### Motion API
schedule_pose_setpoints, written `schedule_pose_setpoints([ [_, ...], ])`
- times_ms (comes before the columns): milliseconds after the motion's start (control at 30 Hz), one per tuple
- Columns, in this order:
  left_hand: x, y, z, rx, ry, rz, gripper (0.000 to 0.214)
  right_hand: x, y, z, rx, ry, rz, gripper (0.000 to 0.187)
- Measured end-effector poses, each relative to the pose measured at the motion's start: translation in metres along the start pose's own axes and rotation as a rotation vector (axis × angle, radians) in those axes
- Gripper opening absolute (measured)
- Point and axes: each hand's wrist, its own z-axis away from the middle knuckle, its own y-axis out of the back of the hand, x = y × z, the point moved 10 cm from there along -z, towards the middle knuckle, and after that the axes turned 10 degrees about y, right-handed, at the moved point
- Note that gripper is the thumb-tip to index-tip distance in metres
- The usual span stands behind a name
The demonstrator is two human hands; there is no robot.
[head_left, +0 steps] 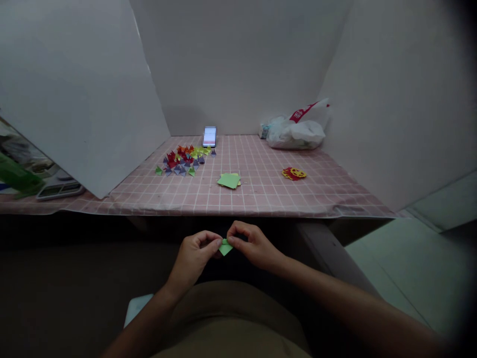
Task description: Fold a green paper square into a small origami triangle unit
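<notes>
My left hand (196,256) and my right hand (249,243) meet in front of my lap, below the table's near edge. Both pinch a small folded piece of green paper (225,247) between fingertips and thumbs. On the pink checked tablecloth (261,191) lies a small stack of green paper squares (229,180). Further back and left sits a cluster of several folded paper pieces (184,160) in red, purple, orange, yellow and green.
A phone (209,136) with a lit screen leans against the back wall. A white plastic bag (294,132) lies at the back right, a red and yellow paper item (294,173) nearer. White boards wall in the table. A calculator-like device (59,190) lies far left.
</notes>
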Motion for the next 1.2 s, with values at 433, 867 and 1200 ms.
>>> schedule_pose_setpoints([
  [433, -0.0023, -0.0025, 0.0013, -0.014, -0.001, -0.006, 0.021, 0.006, -0.0011, -0.0001, -0.016, -0.071, -0.04, 0.01],
  [867, -0.0059, -0.0013, -0.0006, -0.032, 0.01, 0.07, 0.02, 0.0042, -0.0014, 0.0006, -0.013, -0.004, -0.017, 0.012],
  [1200, -0.0039, -0.0079, -0.0008, -0.049, -0.01, 0.024, 0.017, 0.0004, -0.0058, 0.0018, -0.026, 0.047, 0.042, 0.013],
])
